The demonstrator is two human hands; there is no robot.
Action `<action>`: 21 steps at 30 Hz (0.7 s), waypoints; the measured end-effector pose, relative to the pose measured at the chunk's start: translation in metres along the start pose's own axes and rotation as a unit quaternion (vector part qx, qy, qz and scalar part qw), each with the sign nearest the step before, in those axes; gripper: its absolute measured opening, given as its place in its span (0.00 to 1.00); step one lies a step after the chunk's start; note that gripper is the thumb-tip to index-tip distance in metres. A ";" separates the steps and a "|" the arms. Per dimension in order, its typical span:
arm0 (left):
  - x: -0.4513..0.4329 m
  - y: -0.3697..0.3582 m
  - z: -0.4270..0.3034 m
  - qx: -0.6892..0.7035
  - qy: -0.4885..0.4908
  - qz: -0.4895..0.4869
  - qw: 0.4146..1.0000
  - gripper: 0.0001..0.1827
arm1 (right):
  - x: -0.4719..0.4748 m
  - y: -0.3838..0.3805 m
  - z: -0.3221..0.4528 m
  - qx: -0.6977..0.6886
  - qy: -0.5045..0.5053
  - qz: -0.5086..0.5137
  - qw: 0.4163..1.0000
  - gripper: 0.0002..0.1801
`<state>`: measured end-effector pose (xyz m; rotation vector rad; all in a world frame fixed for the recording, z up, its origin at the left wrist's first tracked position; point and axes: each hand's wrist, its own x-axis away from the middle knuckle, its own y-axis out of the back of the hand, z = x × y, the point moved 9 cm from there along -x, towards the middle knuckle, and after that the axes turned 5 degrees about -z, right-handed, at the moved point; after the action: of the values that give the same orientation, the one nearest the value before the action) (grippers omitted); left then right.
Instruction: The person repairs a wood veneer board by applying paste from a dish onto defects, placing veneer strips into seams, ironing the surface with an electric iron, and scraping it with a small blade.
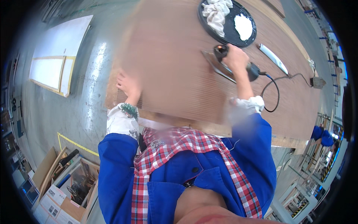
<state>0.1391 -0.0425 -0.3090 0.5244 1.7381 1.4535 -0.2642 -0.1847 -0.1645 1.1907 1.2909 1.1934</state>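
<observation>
My right hand [236, 58] grips the handle of an electric iron [221, 68], and a small orange light glows on its front. The iron's metal soleplate rests against, or just over, a wide brown wood-veneer sheet [207, 92] with fine parallel lines. Over at the sheet's left edge, my left hand [129, 85] lies flat with its fingers spread, holding nothing. A dark cord [275, 92] loops from the iron's heel. Beyond the iron stands a round black tray [230, 35] bearing a crumpled white cloth [216, 15] and a white paste [243, 27]. A blurred patch hides part of the sheet's middle.
Right of the tray lies a white tube-like object [272, 58]. A small block [318, 82] sits near the table's far right edge, with a cord running to it. White panels [51, 56] stand on the left floor. Below them is a tool box [81, 182]. Another person [323, 136] is far right.
</observation>
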 end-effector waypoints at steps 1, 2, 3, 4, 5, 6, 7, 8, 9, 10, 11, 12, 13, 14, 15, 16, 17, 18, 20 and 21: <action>0.002 0.000 0.003 -0.006 -0.007 0.002 1.000 0.37 | -0.005 -0.003 0.031 -0.009 0.010 0.023 1.000 0.19; 0.003 0.001 0.003 -0.020 -0.007 0.015 1.000 0.37 | -0.011 -0.002 0.059 -0.020 0.036 0.016 0.999 0.17; 0.004 0.005 0.001 -0.021 -0.001 0.015 1.000 0.37 | -0.017 0.002 0.084 -0.030 0.060 0.009 0.998 0.16; 0.006 0.007 -0.003 -0.027 -0.012 0.011 1.000 0.37 | -0.023 0.003 0.110 -0.041 0.079 0.000 0.996 0.14; 0.007 0.010 -0.009 -0.032 -0.022 0.006 0.999 0.37 | -0.028 0.006 0.133 -0.051 0.098 -0.010 0.994 0.13; 0.007 0.013 -0.015 -0.030 -0.021 0.008 0.999 0.37 | -0.034 0.009 0.151 -0.049 0.105 0.008 0.993 0.12; 0.007 0.018 -0.016 -0.024 -0.019 0.006 1.000 0.38 | -0.039 0.015 0.172 -0.051 0.117 0.026 0.991 0.11; 0.007 0.023 -0.017 -0.018 -0.017 0.004 1.000 0.38 | -0.042 0.025 0.189 -0.064 0.119 0.030 0.990 0.10; 0.006 0.029 -0.018 -0.013 -0.014 0.001 1.000 0.38 | -0.046 0.032 0.205 -0.078 0.122 0.035 0.989 0.09; 0.006 0.036 -0.028 -0.026 -0.021 0.009 0.999 0.38 | -0.050 0.037 0.213 -0.087 0.122 0.025 0.988 0.09; 0.006 0.043 -0.035 -0.023 -0.020 0.010 0.999 0.38 | -0.056 0.041 0.219 -0.096 0.120 0.014 0.988 0.09; 0.005 0.051 -0.041 -0.001 -0.015 0.010 1.000 0.38 | -0.064 0.036 0.229 -0.105 0.154 -0.011 0.982 0.10; 0.006 0.061 -0.058 0.033 -0.022 0.014 0.999 0.38 | -0.067 0.047 0.224 -0.119 0.162 -0.073 0.977 0.10; 0.005 0.074 -0.070 0.050 -0.037 0.015 0.998 0.38 | -0.070 0.050 0.216 -0.113 0.161 -0.083 0.977 0.10; 0.004 0.067 -0.061 0.096 0.012 0.065 0.993 0.37 | -0.073 0.048 0.224 -0.121 0.172 -0.083 0.974 0.09; 0.008 0.056 -0.059 0.146 0.056 0.125 0.980 0.37 | -0.071 0.039 0.233 -0.133 0.176 -0.049 0.974 0.10; 0.014 0.050 -0.059 0.113 0.039 0.116 0.986 0.38 | -0.070 0.029 0.231 -0.140 0.166 -0.016 0.976 0.11; 0.013 0.050 -0.058 0.115 0.059 0.146 0.981 0.39 | -0.066 0.023 0.233 -0.130 0.188 -0.030 0.973 0.12; 0.017 0.046 -0.058 0.066 0.037 0.090 0.993 0.38 | -0.068 0.015 0.221 -0.145 0.207 0.008 0.967 0.11; 0.018 0.043 -0.045 0.031 0.049 0.054 0.997 0.39 | -0.061 0.026 0.215 -0.150 0.203 -0.011 0.967 0.10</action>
<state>0.0860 -0.0467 -0.2724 0.5960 1.8614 1.5280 -0.0455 -0.2351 -0.1455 0.7318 1.3498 1.6097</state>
